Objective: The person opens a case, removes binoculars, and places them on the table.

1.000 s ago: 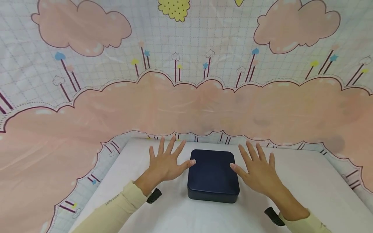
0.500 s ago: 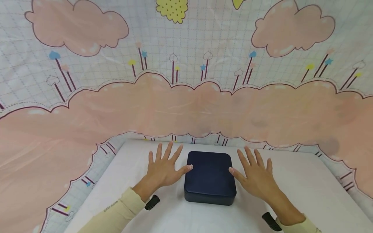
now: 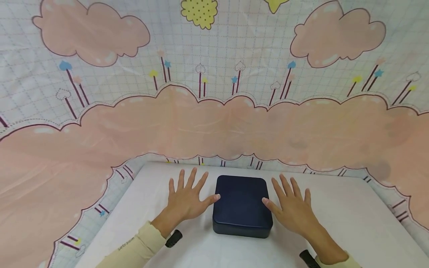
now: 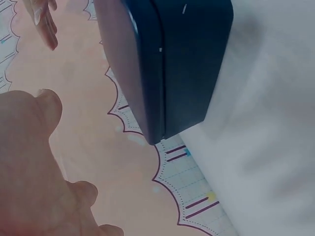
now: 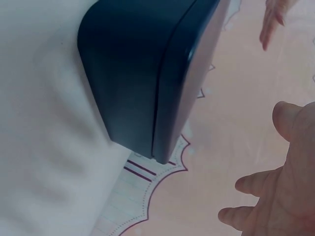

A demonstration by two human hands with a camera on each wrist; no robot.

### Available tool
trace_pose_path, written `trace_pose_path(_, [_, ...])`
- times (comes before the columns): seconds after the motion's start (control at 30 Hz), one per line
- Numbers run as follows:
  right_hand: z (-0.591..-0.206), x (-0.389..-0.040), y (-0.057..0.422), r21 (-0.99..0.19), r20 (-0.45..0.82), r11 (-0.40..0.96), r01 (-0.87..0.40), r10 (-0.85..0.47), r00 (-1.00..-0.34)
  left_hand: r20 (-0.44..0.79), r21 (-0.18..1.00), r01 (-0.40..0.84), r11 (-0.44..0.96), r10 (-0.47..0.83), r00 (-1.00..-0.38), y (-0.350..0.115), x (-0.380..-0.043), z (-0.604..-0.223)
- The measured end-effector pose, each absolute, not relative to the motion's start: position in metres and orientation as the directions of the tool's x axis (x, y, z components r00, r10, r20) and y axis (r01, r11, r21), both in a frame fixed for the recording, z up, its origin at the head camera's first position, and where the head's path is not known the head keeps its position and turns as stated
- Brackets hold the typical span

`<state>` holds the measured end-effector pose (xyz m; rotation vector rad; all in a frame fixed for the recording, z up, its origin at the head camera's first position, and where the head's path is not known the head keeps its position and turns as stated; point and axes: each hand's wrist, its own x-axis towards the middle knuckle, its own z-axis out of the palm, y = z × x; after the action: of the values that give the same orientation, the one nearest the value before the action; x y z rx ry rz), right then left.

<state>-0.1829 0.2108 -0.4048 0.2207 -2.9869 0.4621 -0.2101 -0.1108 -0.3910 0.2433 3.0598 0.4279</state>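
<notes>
In my head view, a dark blue box [image 3: 242, 208] sits flat on the white table [image 3: 348, 219], between the two hands. Its lid [image 4: 125, 54] is on; in both wrist views I can follow a thin seam running around the side just below the top, so whatever may be inside is hidden from me.

The left hand [image 3: 186, 203] has its fingers straight and widely spread, holding nothing, and the right hand [image 3: 295, 210] mirrors it. From the head view each thumb overlaps an edge of the lid, but my wrist views show a gap between hand and box.

Both wrist views cut the box off at the top, and each catches only part of the far hand. The right sleeve [image 3: 345, 262] is mostly out of frame; lettering on the left sleeve [image 3: 134, 249] is too small for me to read.

The box looks smooth and slightly glossy, squarish with rounded corners. Behind it, the creased cloth [image 3: 214, 128] is printed with peach clouds and little stars over a pale grid.
</notes>
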Motion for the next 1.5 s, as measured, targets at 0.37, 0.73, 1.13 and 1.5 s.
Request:
trace_pose_path(0.37, [-0.414, -0.182, 0.209, -0.333, 0.121, 0.930, -0.157, -0.123, -0.985, -0.024, 0.285, 0.137, 0.949, 0.150, -0.988, -0.112, -0.208, -0.407])
trace_pose_path(0.73, [-0.418, -0.180, 0.207, -0.359, 0.097, 0.923, -0.138, -0.110, -0.989, -0.019, 0.271, 0.109, 0.956, 0.119, -0.993, -0.111, -0.209, -0.420])
trace_pose_path(1.13, [-0.423, -0.187, 0.209, -0.503, -0.028, 0.859, -0.095, -0.126, -0.992, -0.041, 0.366, 0.082, 0.927, 0.104, -0.994, -0.106, -0.210, -0.429])
trace_pose_path(1.5, [-0.429, -0.195, 0.214, -0.795, -0.180, 0.604, 0.060, -0.141, -0.973, -0.073, 0.473, 0.045, 0.880, 0.090, -0.993, -0.096, -0.212, -0.434])
